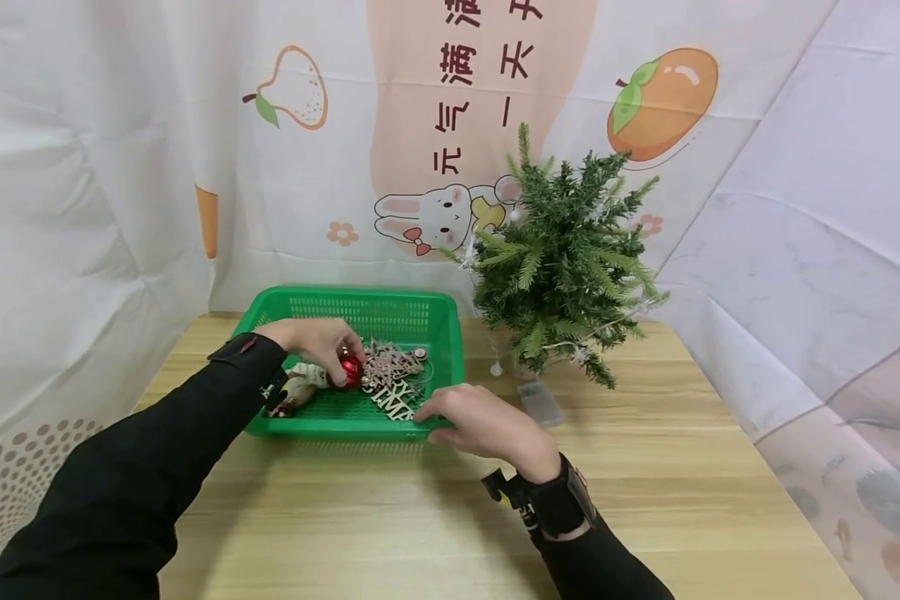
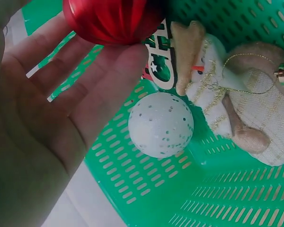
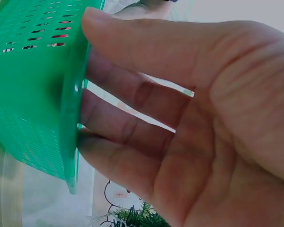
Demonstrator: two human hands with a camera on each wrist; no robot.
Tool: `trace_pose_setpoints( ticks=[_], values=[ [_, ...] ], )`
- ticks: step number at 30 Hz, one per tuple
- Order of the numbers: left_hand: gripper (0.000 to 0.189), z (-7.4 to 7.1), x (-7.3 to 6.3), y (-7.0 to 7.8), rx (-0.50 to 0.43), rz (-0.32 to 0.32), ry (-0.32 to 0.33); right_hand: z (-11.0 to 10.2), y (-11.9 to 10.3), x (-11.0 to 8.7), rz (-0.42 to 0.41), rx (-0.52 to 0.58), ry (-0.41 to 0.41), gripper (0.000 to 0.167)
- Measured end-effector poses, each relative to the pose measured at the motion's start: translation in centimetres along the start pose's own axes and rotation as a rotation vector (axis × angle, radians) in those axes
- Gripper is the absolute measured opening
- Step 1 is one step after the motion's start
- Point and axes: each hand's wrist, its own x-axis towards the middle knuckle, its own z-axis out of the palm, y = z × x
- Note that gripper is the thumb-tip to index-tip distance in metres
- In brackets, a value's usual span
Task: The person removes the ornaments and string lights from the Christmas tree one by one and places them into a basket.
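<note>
A shiny red Christmas ball [image 1: 351,372] is held by my left hand [image 1: 321,342] inside the green plastic basket [image 1: 453,333]. In the left wrist view the fingers lie along the underside of the red ball [image 2: 116,19]. Beneath this hand are a white speckled ball [image 2: 161,125] and a plush snowman [image 2: 206,90]. My right hand [image 1: 487,423] grips the basket's near right rim; the right wrist view shows the thumb on one side of the rim [image 3: 75,94] and fingers on the other. Pale cut-out ornaments [image 1: 392,367] and a lettered piece [image 1: 394,402] lie in the basket.
Right of the basket, a small artificial Christmas tree [image 1: 562,258] stands with a string of lights on its branches. A clear flat box [image 1: 540,404] lies at its base on the wooden table [image 1: 360,517]. A printed curtain [image 1: 292,192] hangs behind.
</note>
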Motion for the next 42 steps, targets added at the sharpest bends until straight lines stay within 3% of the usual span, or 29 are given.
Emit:
trace_pose_setpoints(
  ticks=[10,15,32,42],
  values=[
    [0.041,1.2,0.6,-0.4,0.011,-0.087,-0.108,0.3,-0.1,0.1,-0.017,0.027,0.006,0.029],
    [0.044,1.3,0.8,-0.3,0.002,-0.141,-0.121,0.3,-0.1,0.1,-0.026,0.016,0.018,0.027],
    [0.053,0.8,1.1,0.1,-0.011,-0.165,-0.152,0.1,0.1,0.1,-0.032,-0.009,0.034,0.026],
    [0.058,0.8,1.3,-0.2,-0.108,-0.196,-0.186,0.1,0.2,0.2,-0.036,-0.010,0.035,0.025]
  ],
)
